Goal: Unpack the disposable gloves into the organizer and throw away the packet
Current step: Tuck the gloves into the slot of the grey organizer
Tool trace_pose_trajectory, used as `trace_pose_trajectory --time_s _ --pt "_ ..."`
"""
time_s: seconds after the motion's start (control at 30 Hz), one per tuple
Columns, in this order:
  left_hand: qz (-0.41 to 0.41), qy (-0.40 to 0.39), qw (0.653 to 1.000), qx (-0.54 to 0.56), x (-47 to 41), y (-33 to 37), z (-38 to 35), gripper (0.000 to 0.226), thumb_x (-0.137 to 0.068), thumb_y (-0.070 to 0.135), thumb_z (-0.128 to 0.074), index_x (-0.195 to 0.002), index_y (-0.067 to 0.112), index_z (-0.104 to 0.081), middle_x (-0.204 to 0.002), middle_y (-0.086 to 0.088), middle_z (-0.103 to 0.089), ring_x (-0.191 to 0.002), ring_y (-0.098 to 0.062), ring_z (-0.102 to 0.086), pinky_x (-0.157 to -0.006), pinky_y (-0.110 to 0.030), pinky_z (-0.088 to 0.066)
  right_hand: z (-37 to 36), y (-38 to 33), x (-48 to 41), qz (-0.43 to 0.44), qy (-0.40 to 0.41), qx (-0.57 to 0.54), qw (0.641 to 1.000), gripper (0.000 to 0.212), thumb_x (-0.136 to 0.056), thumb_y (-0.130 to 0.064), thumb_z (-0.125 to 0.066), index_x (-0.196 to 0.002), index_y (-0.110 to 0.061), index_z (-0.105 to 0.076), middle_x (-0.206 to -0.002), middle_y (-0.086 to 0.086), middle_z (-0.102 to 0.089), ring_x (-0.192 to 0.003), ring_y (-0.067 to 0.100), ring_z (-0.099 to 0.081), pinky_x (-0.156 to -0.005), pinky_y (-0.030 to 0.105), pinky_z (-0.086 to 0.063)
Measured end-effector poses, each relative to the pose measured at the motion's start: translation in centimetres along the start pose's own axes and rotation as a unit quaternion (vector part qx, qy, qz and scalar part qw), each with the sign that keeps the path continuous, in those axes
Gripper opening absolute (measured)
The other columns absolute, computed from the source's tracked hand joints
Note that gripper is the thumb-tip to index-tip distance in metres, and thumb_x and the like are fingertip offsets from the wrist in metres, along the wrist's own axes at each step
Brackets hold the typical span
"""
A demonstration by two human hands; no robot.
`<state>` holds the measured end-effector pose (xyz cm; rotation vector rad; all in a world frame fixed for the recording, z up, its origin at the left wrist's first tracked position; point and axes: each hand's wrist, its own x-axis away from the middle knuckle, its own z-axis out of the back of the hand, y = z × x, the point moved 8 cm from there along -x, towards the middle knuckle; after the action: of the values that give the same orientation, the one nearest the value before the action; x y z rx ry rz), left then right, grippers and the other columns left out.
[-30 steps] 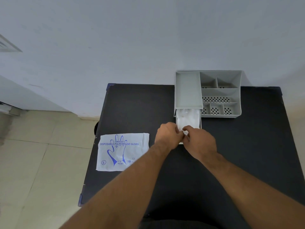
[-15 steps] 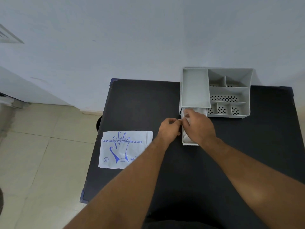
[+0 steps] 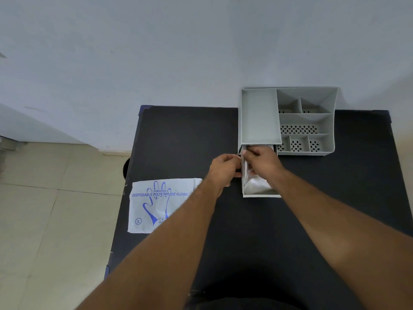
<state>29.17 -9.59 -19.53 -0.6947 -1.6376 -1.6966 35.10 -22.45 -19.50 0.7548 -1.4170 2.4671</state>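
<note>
A grey organizer (image 3: pixel 288 118) stands at the back of the black table (image 3: pixel 190 135), against the wall. Its drawer (image 3: pixel 261 194) is pulled out toward me, with clear folded gloves (image 3: pixel 257 184) lying inside. My right hand (image 3: pixel 263 162) is in the drawer, pressing on the gloves near its back end. My left hand (image 3: pixel 224 171) rests at the drawer's left wall, fingers pinched against it. The flat white glove packet (image 3: pixel 159 204), printed with a blue hand, lies at the table's left edge, partly under my left forearm.
The organizer's open compartments (image 3: pixel 304 128) at the right have perforated floors. A dark round object (image 3: pixel 126 168) shows on the tiled floor (image 3: pixel 44 220) below the table's left edge. A pale wall rises behind the table.
Both hands moved away from the drawer's front toward its back end. The right hand went further into the drawer over the gloves.
</note>
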Motion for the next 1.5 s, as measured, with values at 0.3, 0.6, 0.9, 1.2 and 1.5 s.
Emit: trace_pose_trajectory --time_s 0.3,0.6,0.9,1.2,1.5 --pt "-0.032 -0.001 0.999 -0.021 0.1 1.0 -0.2 0.025 -0.097 0.027 -0.060 -0.119 0.020 -0.067 -0.113 0.000 -0.076 -0.090 -0.015 -0.075 -0.043 -0.017 -0.038 0.6 -0.2 0.0 0.006 0.055 0.107 0.993 0.022 -0.096 -0.022 -0.060 -0.106 -0.016 -0.078 -0.103 0.007 -0.076 -0.094 0.026 -0.069 -0.082 0.036 -0.055" --pt "-0.049 0.010 0.998 -0.043 -0.6 0.6 -0.1 0.030 -0.100 0.015 -0.059 -0.129 0.008 -0.063 -0.122 -0.009 -0.070 -0.084 -0.014 -0.066 -0.037 -0.005 -0.037 1.6 -0.8 1.1 0.044 0.179 0.231 0.955 0.019 -0.094 -0.021 -0.055 -0.091 -0.012 -0.071 -0.099 0.014 -0.068 -0.079 0.030 -0.062 -0.067 0.031 -0.043" --pt "-0.062 0.019 0.997 -0.050 -1.4 0.5 -0.6 0.029 -0.098 0.017 -0.062 -0.127 0.010 -0.065 -0.119 -0.006 -0.071 -0.090 -0.018 -0.071 -0.040 -0.005 -0.041 1.8 -0.9 2.9 0.097 0.180 0.339 0.918 0.011 -0.096 -0.021 -0.053 -0.100 -0.025 -0.063 -0.104 0.001 -0.066 -0.080 0.033 -0.063 -0.066 0.033 -0.040" --pt "-0.086 0.043 0.994 -0.056 -2.3 0.5 -1.1 0.021 -0.095 0.024 -0.066 -0.115 0.017 -0.064 -0.106 -0.001 -0.072 -0.096 -0.021 -0.072 -0.091 -0.038 -0.060 0.0 -1.3 2.6 0.127 0.075 0.389 0.910 0.020 -0.098 -0.025 -0.044 -0.114 -0.023 -0.056 -0.095 0.003 -0.067 -0.085 0.030 -0.065 -0.064 0.033 -0.039" --pt "-0.070 0.060 0.995 -0.048 -2.2 0.6 -1.1 0.020 -0.094 0.025 -0.063 -0.114 0.021 -0.065 -0.107 0.001 -0.072 -0.097 -0.019 -0.072 -0.073 -0.030 -0.057 0.3 -0.2 2.5 0.138 0.047 0.392 0.908 0.023 -0.100 -0.029 -0.040 -0.107 -0.027 -0.061 -0.103 -0.001 -0.069 -0.084 0.026 -0.065 -0.067 0.036 -0.049"
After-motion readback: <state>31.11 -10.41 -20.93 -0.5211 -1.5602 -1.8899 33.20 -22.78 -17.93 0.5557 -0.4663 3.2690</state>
